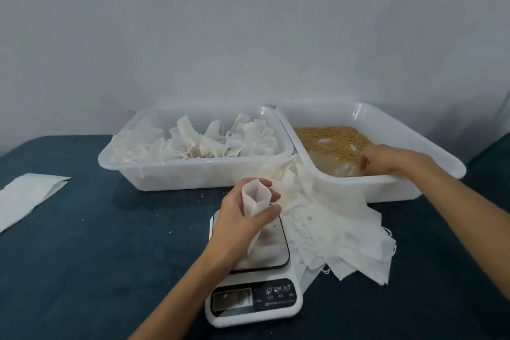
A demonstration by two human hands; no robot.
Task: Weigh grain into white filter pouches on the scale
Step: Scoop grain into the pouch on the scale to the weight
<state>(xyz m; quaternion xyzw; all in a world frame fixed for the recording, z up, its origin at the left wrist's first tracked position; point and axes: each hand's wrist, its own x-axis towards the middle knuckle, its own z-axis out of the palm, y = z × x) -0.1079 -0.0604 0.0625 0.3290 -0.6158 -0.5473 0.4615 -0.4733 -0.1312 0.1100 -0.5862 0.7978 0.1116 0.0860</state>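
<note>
On the dark blue counter (pixel 110 229), the far-left bin (pixel 193 174) holds a heap of filled pouches and the far-right bin (pixel 386 116) holds the grain (pixel 331 138), where my right hand (pixel 386 160) is curled down into the loose kernels, though I cannot tell whether it has closed on any. Nearer, the scale (pixel 256 295) sits with a sprawl of empty pouches (pixel 345 234) touching its right side, close enough, I judge, to brush the platform and upset a reading. My left hand (pixel 237 218) grips the open pouch (pixel 255 199) over the scale; it looks light, limp and easily crumpled, so I would pinch it just below the rim to keep the mouth open.
</note>
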